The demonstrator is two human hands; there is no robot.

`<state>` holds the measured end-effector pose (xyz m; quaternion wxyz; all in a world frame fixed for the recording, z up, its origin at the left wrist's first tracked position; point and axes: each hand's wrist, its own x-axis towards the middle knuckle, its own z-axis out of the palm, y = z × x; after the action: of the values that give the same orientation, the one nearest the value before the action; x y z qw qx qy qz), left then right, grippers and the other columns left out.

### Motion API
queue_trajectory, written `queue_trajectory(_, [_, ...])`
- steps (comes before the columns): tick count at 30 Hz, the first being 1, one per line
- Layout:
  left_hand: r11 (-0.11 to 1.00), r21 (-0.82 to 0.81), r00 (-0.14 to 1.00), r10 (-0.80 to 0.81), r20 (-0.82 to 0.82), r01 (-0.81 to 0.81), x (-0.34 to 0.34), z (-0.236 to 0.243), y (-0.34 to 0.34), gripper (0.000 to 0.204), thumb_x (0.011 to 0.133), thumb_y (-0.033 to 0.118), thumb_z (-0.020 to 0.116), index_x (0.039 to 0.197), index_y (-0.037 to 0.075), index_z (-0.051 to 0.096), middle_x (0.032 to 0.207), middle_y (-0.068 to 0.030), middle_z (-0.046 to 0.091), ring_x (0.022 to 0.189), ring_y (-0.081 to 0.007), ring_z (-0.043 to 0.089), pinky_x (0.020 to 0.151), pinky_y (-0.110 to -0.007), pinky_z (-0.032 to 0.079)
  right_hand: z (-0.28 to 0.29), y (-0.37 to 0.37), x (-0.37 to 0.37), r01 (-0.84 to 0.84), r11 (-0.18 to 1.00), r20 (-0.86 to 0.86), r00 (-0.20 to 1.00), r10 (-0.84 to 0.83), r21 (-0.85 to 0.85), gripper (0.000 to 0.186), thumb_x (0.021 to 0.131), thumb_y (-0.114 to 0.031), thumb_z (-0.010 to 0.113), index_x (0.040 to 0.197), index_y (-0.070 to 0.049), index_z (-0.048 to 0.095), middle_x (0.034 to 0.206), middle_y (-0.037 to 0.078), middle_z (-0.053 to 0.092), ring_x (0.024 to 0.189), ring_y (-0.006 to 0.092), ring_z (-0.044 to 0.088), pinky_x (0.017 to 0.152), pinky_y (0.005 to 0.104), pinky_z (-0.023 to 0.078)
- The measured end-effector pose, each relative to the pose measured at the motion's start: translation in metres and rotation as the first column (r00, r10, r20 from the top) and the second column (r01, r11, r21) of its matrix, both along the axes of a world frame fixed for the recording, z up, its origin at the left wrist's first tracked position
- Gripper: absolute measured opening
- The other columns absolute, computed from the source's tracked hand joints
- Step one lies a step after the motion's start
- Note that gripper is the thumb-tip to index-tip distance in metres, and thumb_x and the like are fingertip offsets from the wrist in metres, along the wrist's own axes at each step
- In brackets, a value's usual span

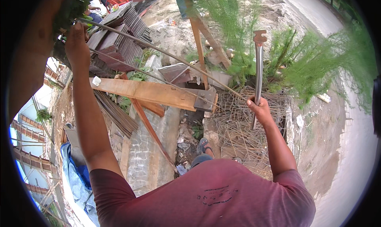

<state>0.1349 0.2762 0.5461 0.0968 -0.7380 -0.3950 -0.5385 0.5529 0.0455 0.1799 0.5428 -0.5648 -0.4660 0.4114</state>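
Note:
My left hand (pixel 77 34), raised at the upper left, is closed around a long thin steel rod (pixel 158 49). The rod slants down across the view to my right hand (pixel 260 110), its end meeting the thumb there. My right hand is wrapped round the shaft of a rebar bending wrench (pixel 259 68), a shiny metal bar with a notched flat head, held upright. Between my hands lies a wooden plank (pixel 158 95) with a dark metal plate (pixel 205 100) fixed at its right end. A second thin rod (pixel 152 76) crosses over the plank and plate.
A heap of bent wire stirrups (pixel 246 127) lies below my right hand. Stacked roof tiles (pixel 117 40) stand at upper left, near another person (pixel 95 16). Straight rods (pixel 115 112) lie under the plank. Feathery green branches (pixel 313 62) hang at right; a blue tarp (pixel 75 175) lies lower left.

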Motion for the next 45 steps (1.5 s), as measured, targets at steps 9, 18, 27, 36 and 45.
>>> queue_trajectory(9, [0.842, 0.262, 0.882, -0.444, -0.159, 0.472, -0.003, -0.053, -0.036, 0.056, 0.094, 0.052, 0.043, 0.079, -0.002, 0.051, 0.07, -0.006, 0.045, 0.066, -0.0155, 0.04, 0.059, -0.028, 0.03, -0.075, 0.13, -0.02, 0.128, 0.991, -0.039, 0.991, -0.129, -0.031, 0.026, 0.086, -0.027, 0.068, 0.096, -0.004, 0.061, 0.072, -0.005, 0.052, 0.066, 0.0049, 0.045, 0.059, 0.022, 0.038])
queue_trajectory(18, [0.977, -0.019, 0.977, 0.214, 0.005, -0.213, -0.044, -0.151, -0.154, 0.059, 0.093, 0.055, 0.042, 0.068, 0.002, 0.043, 0.06, -0.0013, 0.037, 0.056, -0.0116, 0.034, 0.05, -0.027, 0.026, -0.16, 0.065, -0.108, 0.197, 0.956, -0.081, 0.972, -0.218, -0.216, 0.03, 0.086, -0.026, 0.068, 0.104, -0.003, 0.063, 0.073, -0.003, 0.055, 0.066, 0.0066, 0.045, 0.06, 0.0239, 0.039])
queue_trajectory(27, [0.985, -0.052, 0.984, 0.168, 0.058, -0.165, -0.059, -0.166, -0.174, 0.057, 0.092, 0.055, 0.044, 0.07, 0.003, 0.043, 0.062, -0.0001, 0.036, 0.059, -0.01, 0.035, 0.052, -0.026, 0.026, -0.138, 0.059, -0.079, 0.176, 0.978, 0.063, 0.983, -0.17, -0.111, 0.031, 0.085, -0.024, 0.068, 0.11, -0.007, 0.063, 0.077, 0.001, 0.062, 0.072, 0.0096, 0.054, 0.069, 0.0282, 0.046])
queue_trajectory(36, [0.956, 0.232, 0.974, 0.137, 0.181, -0.178, -0.038, -0.118, -0.104, 0.056, 0.094, 0.053, 0.043, 0.071, 0.002, 0.048, 0.064, 0.0, 0.04, 0.057, -0.0094, 0.035, 0.051, -0.025, 0.025, -0.094, 0.168, -0.007, 0.137, 0.976, 0.214, 0.962, -0.171, 0.168, 0.026, 0.085, -0.021, 0.069, 0.103, -0.004, 0.062, 0.071, -0.002, 0.056, 0.064, 0.0068, 0.05, 0.062, 0.0254, 0.045])
queue_trajectory(45, [0.808, -0.581, 0.907, 0.31, 0.285, -0.093, -0.146, -0.118, 0.046, 0.043, 0.09, 0.048, 0.057, 0.072, 0.008, 0.058, 0.056, 0.0059, 0.039, 0.05, -0.0047, 0.03, 0.047, -0.023, 0.022, 0.009, 0.079, -0.012, 0.001, 0.998, 0.178, 0.984, 0.01, -0.062, 0.017, 0.086, -0.018, 0.068, 0.09, -0.003, 0.061, 0.066, -0.004, 0.051, 0.061, 0.0056, 0.045, 0.055, 0.0255, 0.037])
